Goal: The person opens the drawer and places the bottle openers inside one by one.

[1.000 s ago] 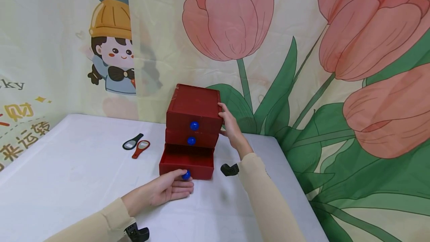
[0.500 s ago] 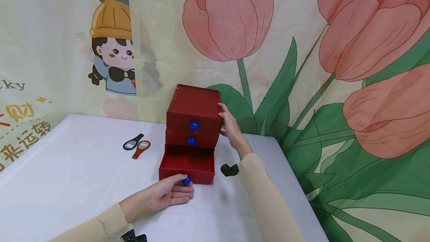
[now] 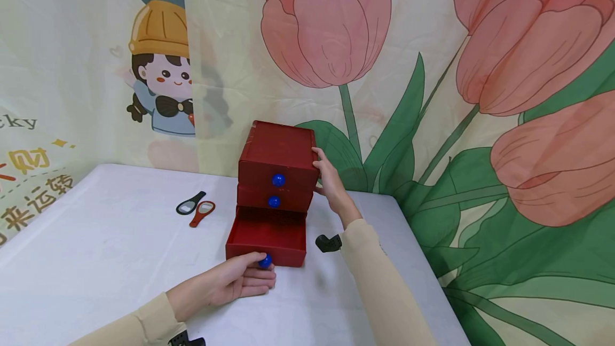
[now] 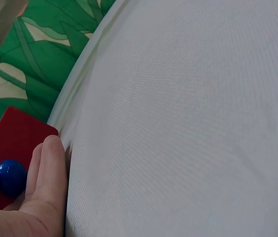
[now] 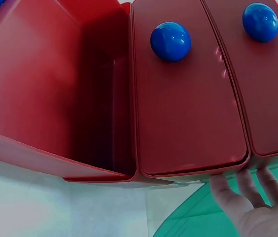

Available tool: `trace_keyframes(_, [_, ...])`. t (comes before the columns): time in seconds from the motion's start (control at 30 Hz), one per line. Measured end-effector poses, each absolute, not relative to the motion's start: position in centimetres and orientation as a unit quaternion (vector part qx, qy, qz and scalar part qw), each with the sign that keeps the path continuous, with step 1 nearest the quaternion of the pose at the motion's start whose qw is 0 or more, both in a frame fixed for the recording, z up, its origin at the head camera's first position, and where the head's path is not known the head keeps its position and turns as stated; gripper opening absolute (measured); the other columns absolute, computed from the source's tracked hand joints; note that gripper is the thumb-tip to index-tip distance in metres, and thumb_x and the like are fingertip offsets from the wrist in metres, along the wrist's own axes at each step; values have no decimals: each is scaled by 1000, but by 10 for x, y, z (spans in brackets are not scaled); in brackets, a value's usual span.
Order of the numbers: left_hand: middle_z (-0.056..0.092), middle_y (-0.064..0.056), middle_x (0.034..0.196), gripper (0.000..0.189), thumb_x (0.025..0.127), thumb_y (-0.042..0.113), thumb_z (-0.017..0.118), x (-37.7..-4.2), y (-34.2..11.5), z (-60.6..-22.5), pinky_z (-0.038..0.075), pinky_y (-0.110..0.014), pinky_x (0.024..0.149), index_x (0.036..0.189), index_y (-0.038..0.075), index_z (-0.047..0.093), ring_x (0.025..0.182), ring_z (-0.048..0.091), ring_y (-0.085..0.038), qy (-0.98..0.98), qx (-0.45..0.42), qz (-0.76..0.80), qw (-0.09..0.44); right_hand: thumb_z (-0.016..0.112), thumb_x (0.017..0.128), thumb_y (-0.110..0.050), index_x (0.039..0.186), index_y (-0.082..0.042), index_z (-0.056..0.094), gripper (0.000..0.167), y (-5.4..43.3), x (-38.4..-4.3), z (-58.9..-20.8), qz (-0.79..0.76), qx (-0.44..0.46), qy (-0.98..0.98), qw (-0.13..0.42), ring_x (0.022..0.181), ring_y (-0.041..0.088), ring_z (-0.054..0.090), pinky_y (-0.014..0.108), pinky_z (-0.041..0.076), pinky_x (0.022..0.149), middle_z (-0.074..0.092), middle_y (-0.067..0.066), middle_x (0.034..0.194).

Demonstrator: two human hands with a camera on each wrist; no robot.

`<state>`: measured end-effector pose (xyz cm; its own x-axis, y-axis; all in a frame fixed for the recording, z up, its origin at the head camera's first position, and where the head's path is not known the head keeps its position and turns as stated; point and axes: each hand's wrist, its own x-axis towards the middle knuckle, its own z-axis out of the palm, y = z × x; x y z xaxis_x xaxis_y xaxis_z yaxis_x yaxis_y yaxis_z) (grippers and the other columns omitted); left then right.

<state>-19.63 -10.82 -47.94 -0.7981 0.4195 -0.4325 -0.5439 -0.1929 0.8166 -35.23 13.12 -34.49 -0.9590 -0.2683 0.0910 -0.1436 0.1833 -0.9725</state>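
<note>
A red cabinet with three stacked drawers stands on the white table. Its bottom drawer is pulled out, and the visible inside holds nothing. My left hand pinches that drawer's blue knob between thumb and fingers; the left wrist view shows the round knob against the red front. Against the cabinet's right side lies my right hand. In the right wrist view its extended fingers touch the side wall beside the two closed upper drawers, whose blue knobs face out.
Left of the cabinet lie two small flat magnifier-like things, one black and one red, each with an oval window. A printed cloth with tulips hangs close behind the table. Each wrist carries a black camera mount.
The bottom drawer has slid further out toward me, with my left hand drawing back on its knob. My right hand has stayed on the cabinet's side.
</note>
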Motion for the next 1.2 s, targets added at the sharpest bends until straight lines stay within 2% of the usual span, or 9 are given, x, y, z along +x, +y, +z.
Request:
trace_keyframes(0.4, [72,-26,128,57,110,39,57,-197,-112,-481,58,-48,103,139,-11,56,116,74,-37,558,-43,761,329,33,109,-36,162,-41,34,53,131,-352,-345,-625,-133,768,49,146,33,44,66,42,116,38,1,164])
trace_keyframes(0.63, [71,-25,129,65,111,41,55,-195,-122,-481,57,-49,104,144,-14,49,118,72,-39,565,-22,754,334,32,110,-37,162,-43,34,53,131,-354,-346,-625,-134,767,50,148,32,43,66,42,116,37,-1,165])
trace_keyframes(0.77, [71,-25,131,68,111,43,55,-195,-135,-480,58,-47,102,146,-14,47,117,73,-37,577,-5,746,332,32,110,-37,163,-41,33,53,131,-354,-346,-625,-136,767,48,146,31,45,66,42,115,38,0,164])
trace_keyframes(1.2, [68,-19,136,66,109,46,57,-191,-190,-469,59,-41,103,148,-7,53,120,70,-30,650,33,700,296,32,110,-36,163,-40,33,53,131,-354,-346,-625,-137,767,46,145,32,46,66,42,115,39,1,163])
